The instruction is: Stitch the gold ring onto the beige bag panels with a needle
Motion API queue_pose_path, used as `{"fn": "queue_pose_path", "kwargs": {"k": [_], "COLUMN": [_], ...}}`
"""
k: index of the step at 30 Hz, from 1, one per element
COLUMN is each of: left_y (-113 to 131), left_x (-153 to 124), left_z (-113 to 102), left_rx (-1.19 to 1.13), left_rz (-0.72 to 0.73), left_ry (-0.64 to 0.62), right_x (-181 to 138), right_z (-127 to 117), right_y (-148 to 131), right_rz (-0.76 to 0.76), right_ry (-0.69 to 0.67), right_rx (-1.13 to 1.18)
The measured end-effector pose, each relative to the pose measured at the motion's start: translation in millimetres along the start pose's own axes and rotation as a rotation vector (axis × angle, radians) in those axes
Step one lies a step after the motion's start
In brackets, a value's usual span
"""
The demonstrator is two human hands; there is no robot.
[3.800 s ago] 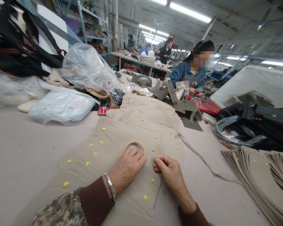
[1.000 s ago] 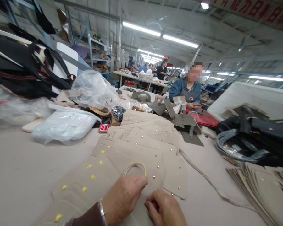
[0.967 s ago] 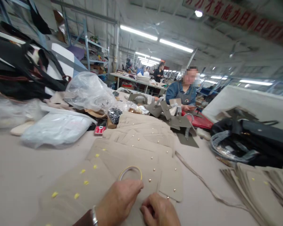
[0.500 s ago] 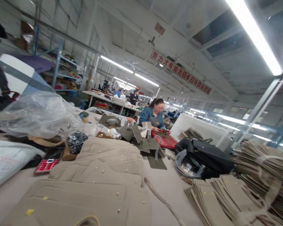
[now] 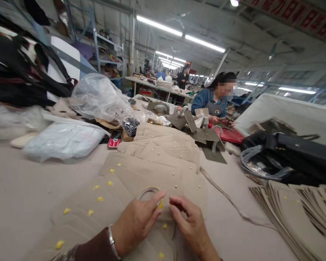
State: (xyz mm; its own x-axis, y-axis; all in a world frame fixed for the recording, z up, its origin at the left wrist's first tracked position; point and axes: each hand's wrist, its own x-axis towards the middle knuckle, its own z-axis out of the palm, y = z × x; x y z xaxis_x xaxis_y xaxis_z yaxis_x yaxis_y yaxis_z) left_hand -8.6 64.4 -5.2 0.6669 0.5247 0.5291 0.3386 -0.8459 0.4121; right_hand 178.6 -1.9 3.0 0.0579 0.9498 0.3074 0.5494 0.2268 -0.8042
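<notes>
So the left hand (image 5: pixel 137 221), with a silver metal bangle (image 5: pixel 112 242) on the wrist and a dark brown knit cuff (image 5: pixel 93 249) behind it, has a narrow roll of yellow tape (image 5: pixel 149 190) gripped on its near side, thumb and fingers round the edge. The roll sits right over a spread of flat beige panels (image 5: pixel 141 170) that overlap up the middle of the pale pinkish-grey tabletop (image 5: pixel 16 188). The right hand (image 5: pixel 188 219) is just beside it, fingers curled, thumb and index tips close together and pointing at the roll; can't tell if there's anything pinched in there. Little yellow tape bits (image 5: pixel 66 211) are dotted over the left part of the panels, with a couple more between and below the hands, and small round gold studs (image 5: pixel 176 186) run up the right part. A thin beige strip (image 5: pixel 233 205) trails off to the right, toward a fanned-out stack of beige pieces (image 5: pixel 281 214) that has a few yellow spots too. Past the panels there's a phone with a red keypad (image 5: pixel 115 140), near a puffy white plastic-wrapped package (image 5: pixel 65 141), and some olive-grey flat pieces with wrapped handles (image 5: pixel 208 135). Across the table, a person in blue denim sleeves (image 5: pixel 199 102) has their hands over something flat and red (image 5: pixel 230 135).
</notes>
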Motion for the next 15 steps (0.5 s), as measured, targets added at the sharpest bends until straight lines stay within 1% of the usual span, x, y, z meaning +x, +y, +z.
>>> {"fn": "queue_pose_path", "kwargs": {"k": [3,6,11,12,14,15], "left_y": [0,-1,1,0,-2,-3], "left_x": [-2,-4,-4,-5,-5,-5], "left_z": [1,2,5,6,10,12], "left_rx": [0.001,-0.017,-0.058,-0.068,-0.072,-0.057], "left_rz": [0.009,0.021,-0.009,-0.014,-0.009,-0.003], "left_ry": [-0.026,-0.054,-0.093,-0.102,-0.104,-0.102], "right_x": [5,7,2,0,-3,-3], "right_z": [1,6,18,20,23,24], "right_y": [-7,-11,1,5,11,13], "right_rz": [-0.167,-0.276,-0.409,-0.416,-0.364,-0.244], "right_ry": [-0.029,-0.044,0.028,0.049,0.066,0.079], "right_rx": [-0.024,-0.091,-0.186,-0.213,-0.271,-0.305]}}
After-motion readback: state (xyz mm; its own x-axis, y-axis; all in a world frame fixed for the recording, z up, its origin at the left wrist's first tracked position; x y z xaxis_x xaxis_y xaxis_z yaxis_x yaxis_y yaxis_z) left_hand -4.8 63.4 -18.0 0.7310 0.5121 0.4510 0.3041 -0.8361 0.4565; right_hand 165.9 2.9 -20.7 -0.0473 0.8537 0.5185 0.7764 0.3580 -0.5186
